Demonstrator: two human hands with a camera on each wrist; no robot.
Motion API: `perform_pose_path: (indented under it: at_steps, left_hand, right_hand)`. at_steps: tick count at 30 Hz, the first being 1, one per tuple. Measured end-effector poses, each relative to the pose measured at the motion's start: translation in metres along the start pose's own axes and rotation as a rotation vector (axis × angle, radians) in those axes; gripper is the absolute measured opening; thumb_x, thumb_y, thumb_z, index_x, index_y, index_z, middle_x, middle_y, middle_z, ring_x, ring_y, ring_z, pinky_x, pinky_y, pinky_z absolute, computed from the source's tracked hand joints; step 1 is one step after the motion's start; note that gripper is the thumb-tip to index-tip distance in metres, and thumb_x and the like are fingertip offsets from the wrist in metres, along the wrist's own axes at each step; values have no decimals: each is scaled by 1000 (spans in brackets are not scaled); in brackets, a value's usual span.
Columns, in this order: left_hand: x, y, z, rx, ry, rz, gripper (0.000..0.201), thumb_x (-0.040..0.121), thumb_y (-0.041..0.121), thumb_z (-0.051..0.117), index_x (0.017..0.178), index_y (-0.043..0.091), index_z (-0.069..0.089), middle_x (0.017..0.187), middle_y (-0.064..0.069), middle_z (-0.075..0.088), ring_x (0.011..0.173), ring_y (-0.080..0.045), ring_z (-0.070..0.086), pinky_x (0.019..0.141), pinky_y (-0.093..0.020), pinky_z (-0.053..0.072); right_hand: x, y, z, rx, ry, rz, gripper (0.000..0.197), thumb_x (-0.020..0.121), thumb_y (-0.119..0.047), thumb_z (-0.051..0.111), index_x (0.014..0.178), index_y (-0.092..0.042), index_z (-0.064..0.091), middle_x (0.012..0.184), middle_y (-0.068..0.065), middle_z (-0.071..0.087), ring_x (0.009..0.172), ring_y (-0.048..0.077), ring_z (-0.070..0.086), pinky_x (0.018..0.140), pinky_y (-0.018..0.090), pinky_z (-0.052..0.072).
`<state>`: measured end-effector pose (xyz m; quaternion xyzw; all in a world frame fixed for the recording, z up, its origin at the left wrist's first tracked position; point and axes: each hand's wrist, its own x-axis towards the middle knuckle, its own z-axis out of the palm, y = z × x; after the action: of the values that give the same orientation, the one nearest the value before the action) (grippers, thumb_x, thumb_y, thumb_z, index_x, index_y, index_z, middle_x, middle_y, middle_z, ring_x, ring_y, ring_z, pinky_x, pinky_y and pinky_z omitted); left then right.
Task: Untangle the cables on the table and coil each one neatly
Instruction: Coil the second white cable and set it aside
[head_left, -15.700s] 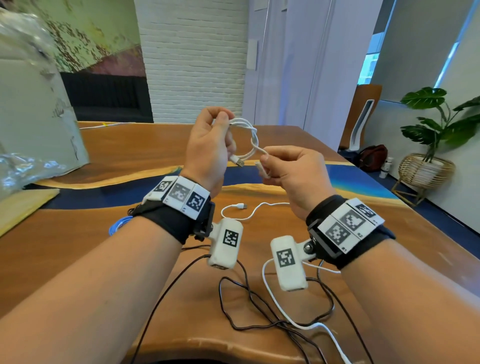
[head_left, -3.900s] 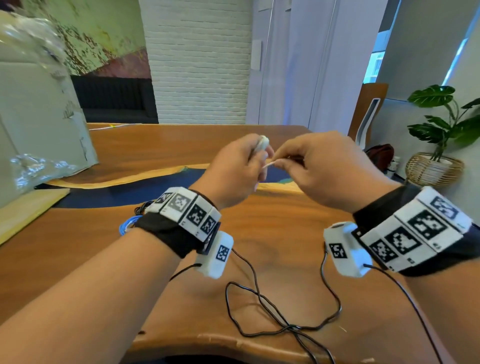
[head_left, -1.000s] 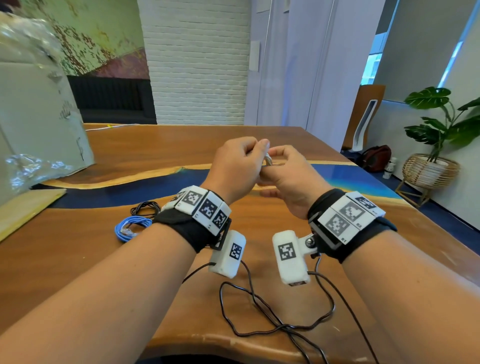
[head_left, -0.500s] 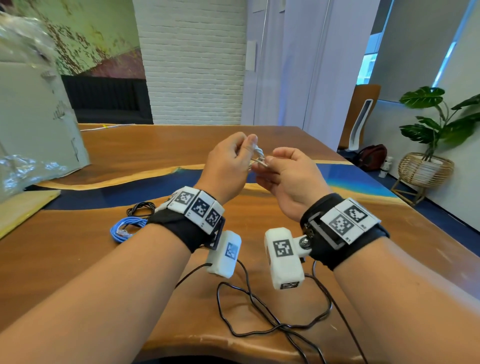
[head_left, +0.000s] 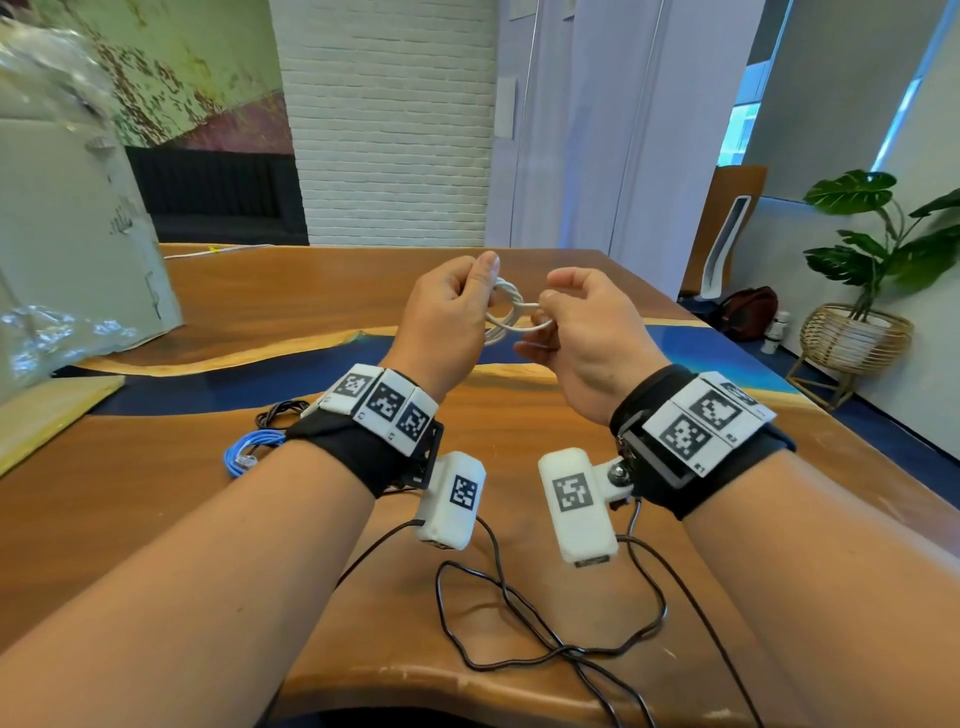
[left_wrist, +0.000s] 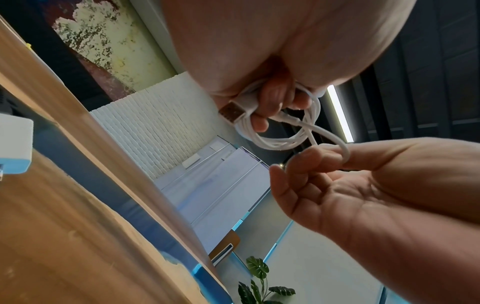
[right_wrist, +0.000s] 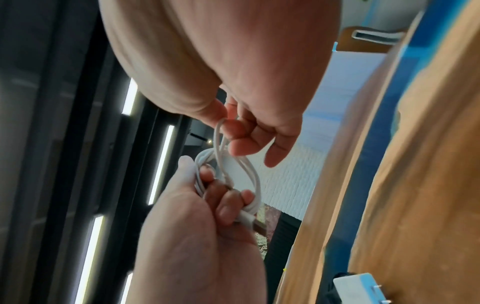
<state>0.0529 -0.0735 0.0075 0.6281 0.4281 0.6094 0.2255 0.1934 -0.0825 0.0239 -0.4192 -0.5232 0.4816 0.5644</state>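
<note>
Nearest, a loose black cable (head_left: 524, 631) sprawls at the table (head_left: 130, 499) edge. Above mid-table: left hand (head_left: 441, 322) grips the white USB cable (head_left: 511, 312) coil, USB-A plug (left_wrist: 232, 112) poking out. Right hand (head_left: 587, 338), just beside, pinches the free loop across the coil. Blue cable (head_left: 249, 449) & black coil (head_left: 278, 413) lie left, behind.
</note>
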Motion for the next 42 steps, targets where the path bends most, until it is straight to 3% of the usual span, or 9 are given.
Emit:
perform_pose_path:
  at_steps: [6,10,14,17,21,24,33,37,42]
  left_hand:
    - [3,2,-4,-64,35,-103,42,106,43,46,75,15,51,71,-7,40,63,-24,39,55,-36,38]
    - [3,5,-7,-172,45,-207,44,107,42,46,70,19,47,61,2,36,46,-17,37,53,-34,35]
    - [2,25,-6,-426,18,-330,46,108,41,42,68,19,43,58,4,28,43,-13,28,52,-31,31]
    - [1,42,0,-559,-32,-332,47,109,39,41,68,18,41,56,3,23,44,-13,22,48,-28,30]
    - [-1,44,10,-526,-4,-308,46,110,39,38,69,17,40,51,6,27,36,-10,31,46,-26,30]
    - [-4,38,14,-467,75,-260,45,111,36,37,70,17,39,50,7,32,37,-8,36,40,-20,35]
    - [-7,27,16,-307,127,-159,48,111,34,36,68,16,44,47,13,44,43,-6,44,49,-23,41]
    - [-5,11,8,-116,140,-124,48,95,62,39,64,26,47,62,1,43,64,-23,42,64,-47,40]
    - [-7,12,7,-163,105,-112,47,108,43,37,77,9,51,68,-14,42,65,-27,42,62,-39,40]
  right_hand:
    - [-3,3,-3,-62,-35,-167,15,103,-8,55,116,-16,53,69,2,56,50,12,57,72,46,60]
    - [3,4,-19,-557,-76,-427,13,97,-14,67,99,-23,76,81,-6,71,68,4,58,70,28,55]
    - [7,9,-28,-688,-30,-478,15,95,-16,70,97,-27,80,89,-16,76,89,0,68,90,30,57]
    - [8,10,-23,-648,77,-574,11,91,-21,73,94,-28,81,91,-14,75,91,6,70,87,34,57]
    - [1,9,-10,-308,-24,-408,15,92,-10,71,88,-19,81,80,6,79,75,14,72,76,39,63]
    - [-7,13,-2,-97,-113,-218,25,94,5,57,94,-7,79,92,17,78,84,23,69,88,47,61]
    - [-12,18,3,37,-152,-62,31,99,-11,63,75,-18,81,91,9,77,92,23,64,100,46,53]
    - [-14,18,5,103,-281,92,20,102,-17,59,90,-12,74,89,5,74,92,19,65,93,40,51]
    - [-15,13,-3,266,-440,249,33,103,-23,51,74,-17,64,89,1,66,100,20,60,92,49,47]
